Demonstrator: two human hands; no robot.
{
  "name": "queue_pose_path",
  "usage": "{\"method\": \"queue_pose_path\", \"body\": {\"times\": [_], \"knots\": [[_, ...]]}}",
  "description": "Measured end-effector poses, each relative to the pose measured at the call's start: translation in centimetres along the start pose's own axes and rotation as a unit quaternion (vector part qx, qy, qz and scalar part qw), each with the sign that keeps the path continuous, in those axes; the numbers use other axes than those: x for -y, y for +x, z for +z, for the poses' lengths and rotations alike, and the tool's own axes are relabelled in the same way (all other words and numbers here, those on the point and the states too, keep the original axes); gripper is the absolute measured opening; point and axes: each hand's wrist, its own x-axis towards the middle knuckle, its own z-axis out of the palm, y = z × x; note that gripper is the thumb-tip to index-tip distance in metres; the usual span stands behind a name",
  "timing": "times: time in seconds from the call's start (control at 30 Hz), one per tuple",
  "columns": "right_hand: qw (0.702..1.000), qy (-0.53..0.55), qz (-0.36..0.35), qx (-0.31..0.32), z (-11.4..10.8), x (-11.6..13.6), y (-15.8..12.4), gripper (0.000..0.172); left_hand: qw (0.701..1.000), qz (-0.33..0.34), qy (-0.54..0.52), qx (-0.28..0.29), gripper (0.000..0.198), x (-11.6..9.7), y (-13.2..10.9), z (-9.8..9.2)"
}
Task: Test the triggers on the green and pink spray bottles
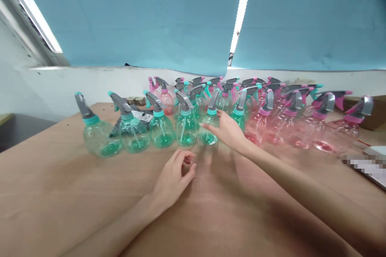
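My right hand (230,130) is at a green see-through spray bottle (208,138) with a turquoise collar and grey trigger head. Its thumb lies across the bottle's front, the index finger beside the collar; the other fingers are hidden. Nearer me, my left hand (171,176) hovers over or rests on the table with fingers loosely curled, thumb apart, nothing in it. Just beyond it stands another green spray bottle (186,132). More green ones, such as the leftmost bottle (101,138), form the front row's left part; pink spray bottles (286,126) continue it rightward.
Behind the front row, several more spray bottles (197,96) with pink or turquoise triggers crowd together on the wooden table (60,188). A dark packet with a white label (143,116) lies behind the left bottles. A cardboard box (372,112) and a blurred-out flat item (366,164) are at right.
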Motion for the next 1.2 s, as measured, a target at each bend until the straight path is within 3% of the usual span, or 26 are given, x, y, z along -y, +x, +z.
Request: {"method": "queue_pose_path", "body": {"times": [0.2, 0.4, 0.53, 0.73, 0.83, 1.03, 1.2], "knots": [[0.999, -0.017, 0.022, 0.022, 0.0, 0.8, 0.5, 0.059, 1.0, -0.012, -0.007, -0.014, 0.011, -0.3, 0.2, -0.1], [0.997, -0.045, -0.01, 0.056, -2.4, 0.3, -2.9, 0.062, 0.999, -0.021, -0.026, -0.01, 0.016, -0.9, 0.5, 0.8], [0.995, -0.051, -0.048, 0.078, -5.2, -0.6, -5.6, 0.068, 0.998, -0.011, -0.059, 0.015, 0.039, -2.0, 1.0, 2.2], [0.964, 0.074, -0.163, 0.197, -10.2, -3.5, -7.4, 0.036, 0.979, 0.025, -0.18, 0.089, 0.081, -4.8, 2.0, 4.8], [0.948, 0.13, -0.184, 0.223, -11.7, -5.3, -7.6, 0.04, 0.979, 0.051, -0.165, 0.105, 0.088, -6.1, 2.4, 6.2], [0.946, 0.244, -0.115, 0.182, -12.5, -7.3, -8.0, 0.068, 0.98, 0.05, -0.157, 0.115, 0.089, -7.7, 3.1, 9.4], [0.941, 0.317, -0.053, 0.107, -11.9, -7.8, -8.1, 0.06, 0.978, 0.082, -0.148, 0.121, 0.1, -9.2, 3.4, 11.4]]}}
